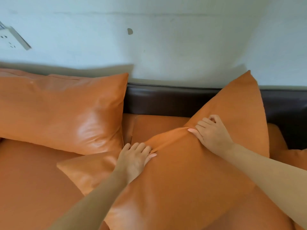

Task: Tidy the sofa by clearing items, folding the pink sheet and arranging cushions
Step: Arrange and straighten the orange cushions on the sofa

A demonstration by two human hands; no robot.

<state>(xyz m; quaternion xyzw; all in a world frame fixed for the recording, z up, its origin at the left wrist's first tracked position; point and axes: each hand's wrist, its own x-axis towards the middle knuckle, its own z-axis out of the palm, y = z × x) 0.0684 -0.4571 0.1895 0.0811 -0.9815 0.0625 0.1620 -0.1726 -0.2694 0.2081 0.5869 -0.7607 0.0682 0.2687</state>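
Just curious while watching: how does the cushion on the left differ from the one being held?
The left cushion leans against the sofa back, flat side showing; the held cushion sits skewed, one corner pointing up. No hand touches the left cushion; the left hand and right hand both grip the held cushion along its upper edge, bunching it there. Both are orange and look leathery, with a sheen.

Orange sofa (33,180) — two cushions (63,110) atop

Both bare forearms reached forward, the left hand (135,159) and the right hand (211,132) each curled, fingers over and thumb pinching below.
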